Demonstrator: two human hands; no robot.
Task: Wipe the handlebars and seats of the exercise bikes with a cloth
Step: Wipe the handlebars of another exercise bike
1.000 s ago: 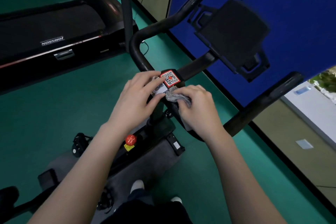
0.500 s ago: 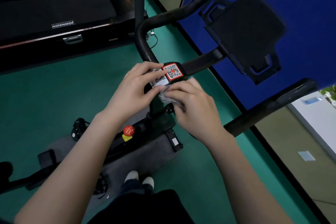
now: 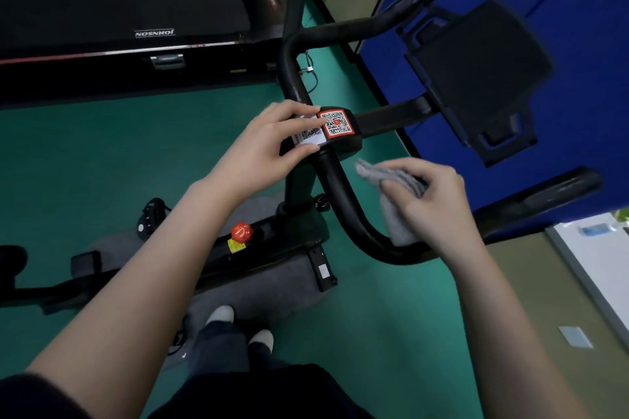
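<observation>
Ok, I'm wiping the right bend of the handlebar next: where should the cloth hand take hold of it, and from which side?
Probably grip the round tube of the handlebar just below the QR clamp, coming from its right, where the right hand holds the cloth. The tube is bare there and slim enough to wrap; the left hand grips the clamp.

The green floor [image 3: 102, 163] carried a grey mat [image 3: 272, 296], and the exercise bike [image 3: 292, 238] stood on that mat on its black frame. The person's feet [image 3: 221, 315] stood at the mat's near edge. A black treadmill [image 3: 119, 10] sat on the floor farther off at the left, and a blue partition [image 3: 578, 44] rose at the right.
</observation>
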